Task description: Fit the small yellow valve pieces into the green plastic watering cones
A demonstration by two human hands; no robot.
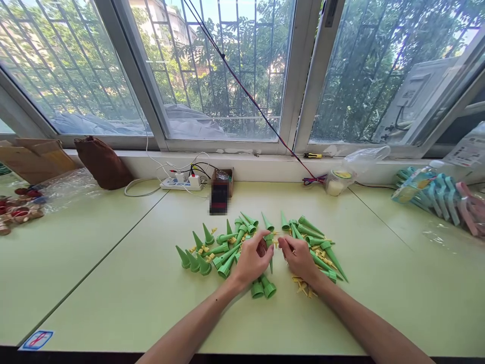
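Observation:
Several green plastic cone spikes lie scattered on the pale green table, mixed with small yellow plastic pieces. My left hand is closed in a pinch on a green cone spike that points down between my hands. My right hand is closed in a pinch on a small yellow piece held against that spike. More green cones lie to the right of my right hand, and two cones lie beneath my left wrist.
A power strip with cables, a small dark box and a brown pouch sit by the window sill. Blue and pink packaged items lie far right; a clear bag and a jar stand at the back. Reddish objects are at left.

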